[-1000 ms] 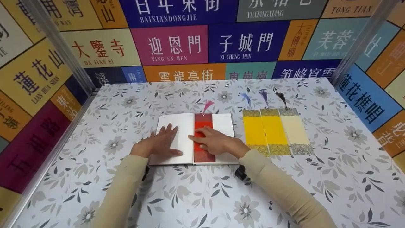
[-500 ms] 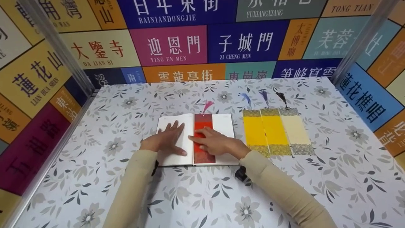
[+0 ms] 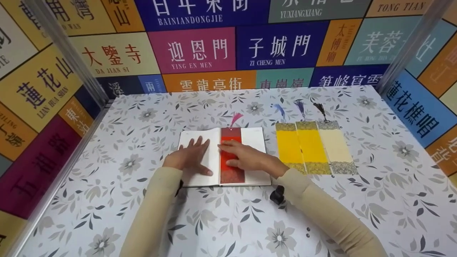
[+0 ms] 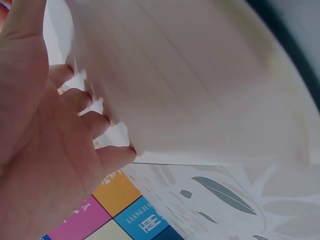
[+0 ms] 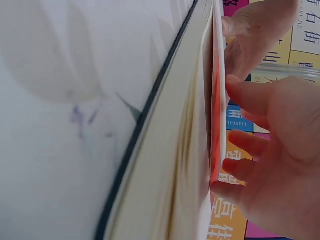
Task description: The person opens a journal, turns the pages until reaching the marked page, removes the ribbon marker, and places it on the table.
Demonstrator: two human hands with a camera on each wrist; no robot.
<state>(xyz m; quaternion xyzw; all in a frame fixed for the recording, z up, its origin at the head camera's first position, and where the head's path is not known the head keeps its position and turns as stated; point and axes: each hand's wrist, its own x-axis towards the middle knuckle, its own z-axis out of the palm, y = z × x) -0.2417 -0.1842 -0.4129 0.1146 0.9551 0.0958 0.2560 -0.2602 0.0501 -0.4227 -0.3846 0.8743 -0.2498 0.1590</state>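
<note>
An open book (image 3: 254,137) with white pages lies on the flowered cloth. Along its right page, beside the fold, is a red bookmark (image 3: 232,175) whose pink tassel (image 3: 236,118) sticks out past the top edge. My left hand (image 3: 186,157) rests on the left page with its fingers spread. My right hand (image 3: 254,159) lies across the bookmark, fingertips near the fold and fingers relaxed. In the left wrist view the left fingertips touch the page (image 4: 200,100). The right wrist view shows the book edge-on, with the right fingers (image 5: 245,142) at the red bookmark.
Right of the book lie two yellow bookmarks (image 3: 288,146) and a cream bookmark (image 3: 335,146), side by side, with blue, purple and black tassels. Panels with Chinese lettering (image 3: 200,50) stand behind the table (image 3: 107,200) and at both sides.
My left hand has slid right across the left page, toward the fold. My right hand's extended index fingertip has drawn up beside the other fingers, over the bookmark.
</note>
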